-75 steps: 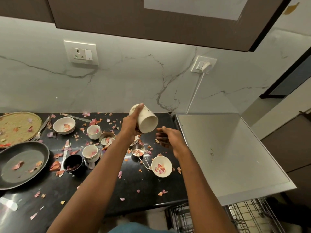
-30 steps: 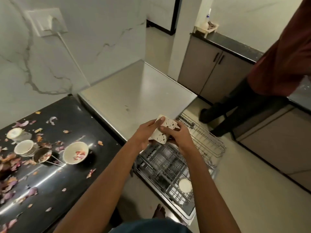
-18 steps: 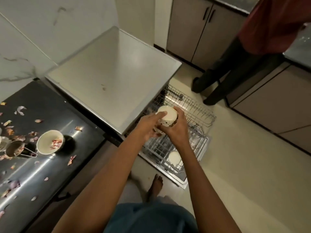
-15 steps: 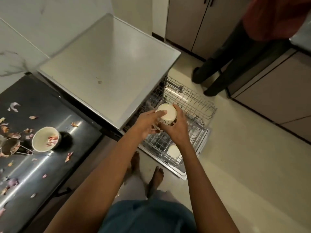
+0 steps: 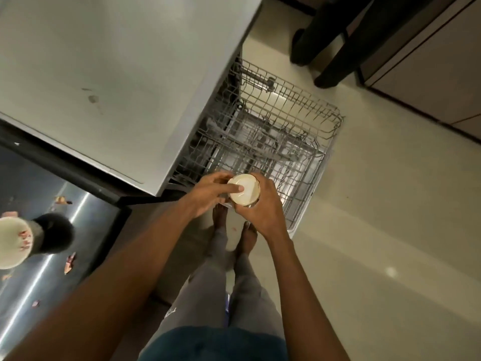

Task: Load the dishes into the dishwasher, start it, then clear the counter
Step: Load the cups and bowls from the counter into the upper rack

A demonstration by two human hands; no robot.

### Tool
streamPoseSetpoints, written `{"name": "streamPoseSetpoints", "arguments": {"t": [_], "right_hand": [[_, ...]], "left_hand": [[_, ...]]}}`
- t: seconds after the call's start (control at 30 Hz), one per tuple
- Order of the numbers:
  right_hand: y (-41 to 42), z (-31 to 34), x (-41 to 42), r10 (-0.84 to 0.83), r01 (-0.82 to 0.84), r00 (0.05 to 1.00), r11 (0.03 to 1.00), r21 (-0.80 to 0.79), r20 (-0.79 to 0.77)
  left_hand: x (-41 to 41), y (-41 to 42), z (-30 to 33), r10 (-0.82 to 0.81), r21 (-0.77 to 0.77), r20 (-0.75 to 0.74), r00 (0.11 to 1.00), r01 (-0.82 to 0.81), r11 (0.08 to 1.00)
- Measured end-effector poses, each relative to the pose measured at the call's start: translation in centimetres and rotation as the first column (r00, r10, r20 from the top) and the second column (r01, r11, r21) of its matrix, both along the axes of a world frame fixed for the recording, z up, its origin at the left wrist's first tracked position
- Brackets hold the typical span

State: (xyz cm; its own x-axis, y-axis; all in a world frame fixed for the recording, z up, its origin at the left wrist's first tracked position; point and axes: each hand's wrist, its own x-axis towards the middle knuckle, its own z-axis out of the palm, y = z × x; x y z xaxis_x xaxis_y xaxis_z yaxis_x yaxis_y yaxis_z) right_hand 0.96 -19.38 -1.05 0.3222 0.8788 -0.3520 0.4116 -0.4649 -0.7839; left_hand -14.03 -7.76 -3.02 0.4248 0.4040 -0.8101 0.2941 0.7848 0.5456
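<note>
Our left hand (image 5: 208, 195) and right hand (image 5: 260, 207) both grasp the cream cup (image 5: 244, 189), held upside down with its base toward us. The left fingers (image 5: 235, 188) curl over that base, the thumb pressing near its middle, while the right fingers wrap the far side. The cup hangs above the near edge of the pulled-out dishwasher rack (image 5: 281, 142), not yet set down. We judge the loading barely begun: the wire rack looks almost bare from here. On the dark bench (image 5: 39, 183) at left a bowl (image 5: 11, 243) holding petals waits, with scraps scattered around it. Starting the machine and clearing the bench remain.
</note>
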Motion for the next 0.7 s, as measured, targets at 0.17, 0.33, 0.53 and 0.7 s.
{"name": "streamPoseSetpoints", "arguments": {"t": [0.17, 0.33, 0.53, 0.7], "right_hand": [[-0.1, -5.2, -1.0, -0.072, 0.077, 0.996, 0.993, -0.091, 0.057], [0.6, -10.3, -1.1, -0.076, 0.112, 0.980, 0.974, -0.196, 0.186], [0.6, -15.5, -0.5, -0.021, 0.096, 0.956, 0.965, -0.243, 0.292], [0.6, -17.4, 0.0, 0.097, 0.015, 0.921, 0.959, -0.282, 0.378]], "left_hand": [[0.8, 1.3, -5.6, -0.156, 0.008, -0.054, 0.986, 0.157, 0.988], [2.2, 2.2, -10.6, -0.300, 0.039, -0.161, 0.940, 0.309, 0.950], [3.2, 3.1, -16.1, -0.346, 0.019, -0.202, 0.916, 0.357, 0.934], [3.4, 2.9, -18.5, -0.314, -0.014, -0.174, 0.933, 0.317, 0.948]]}}
